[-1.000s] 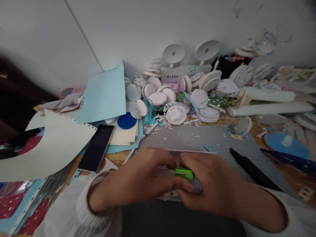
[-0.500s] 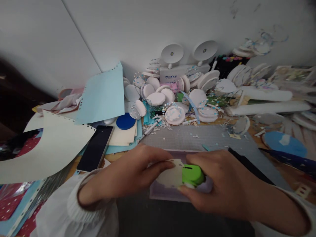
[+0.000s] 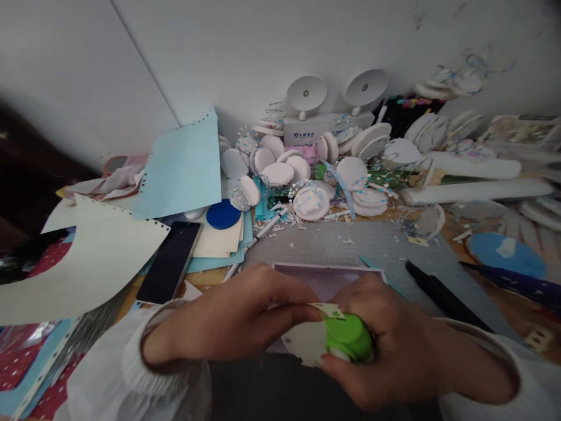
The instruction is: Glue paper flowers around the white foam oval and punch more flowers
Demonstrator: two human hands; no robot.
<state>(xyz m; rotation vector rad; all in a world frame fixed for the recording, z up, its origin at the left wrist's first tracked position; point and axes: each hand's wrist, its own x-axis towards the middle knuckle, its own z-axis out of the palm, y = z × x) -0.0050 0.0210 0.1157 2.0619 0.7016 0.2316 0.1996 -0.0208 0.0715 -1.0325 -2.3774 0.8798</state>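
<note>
My left hand (image 3: 258, 313) pinches a small cream paper piece (image 3: 305, 342) between thumb and fingers; shapes are punched along its edge. In my right hand (image 3: 385, 345) is a bright green craft paper punch (image 3: 348, 338), gripped with the thumb below and fingers on the far side. The paper's right edge sits in the punch's mouth. Beneath both hands lies a shallow pale purple tray (image 3: 328, 269), largely covered by them.
A grey cutting mat (image 3: 307, 237) holds paper scraps and a black pen-like tool (image 3: 438, 292). To the left lie a phone (image 3: 169, 263), a blue disc (image 3: 223, 214) and cream and light blue sheets (image 3: 182, 166). White discs (image 3: 278, 174) with beaded wires pile along the wall.
Both hands have moved slightly toward me with the paper and the punch, which has tilted. More of the tray's far side shows now.
</note>
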